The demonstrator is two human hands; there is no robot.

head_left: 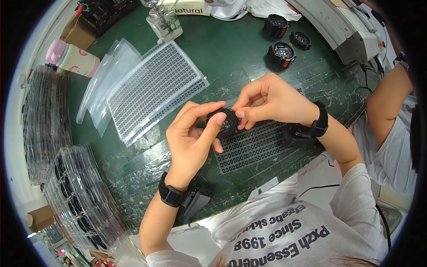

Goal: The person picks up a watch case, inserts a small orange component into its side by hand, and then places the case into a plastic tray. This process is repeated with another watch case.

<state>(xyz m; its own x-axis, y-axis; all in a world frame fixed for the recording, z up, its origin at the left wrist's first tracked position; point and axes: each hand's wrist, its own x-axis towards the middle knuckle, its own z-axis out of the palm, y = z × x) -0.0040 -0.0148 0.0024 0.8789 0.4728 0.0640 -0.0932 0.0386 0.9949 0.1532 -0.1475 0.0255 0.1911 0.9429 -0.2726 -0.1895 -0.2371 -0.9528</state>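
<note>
Between the thumb and fingers of my left hand [189, 140] is a round black watch case [229, 124], its flat face turned up toward me. My right hand [275, 100] is closed in a pinch at the case's right edge; whatever its fingertips hold, if anything, is too small to make out. Below both hands a sheet of small dark ring-shaped pieces [251, 151] lies on the green table, partly covered by the right hand and wrist.
More such sheets [155, 84] lie to the left on clear plastic film [100, 107]. At the back stand a glass pump bottle [164, 24] and stacked black-and-orange watch cases [282, 54]. Clear trays [84, 196] are piled along the left edge. Another person's arm [389, 95] is at right.
</note>
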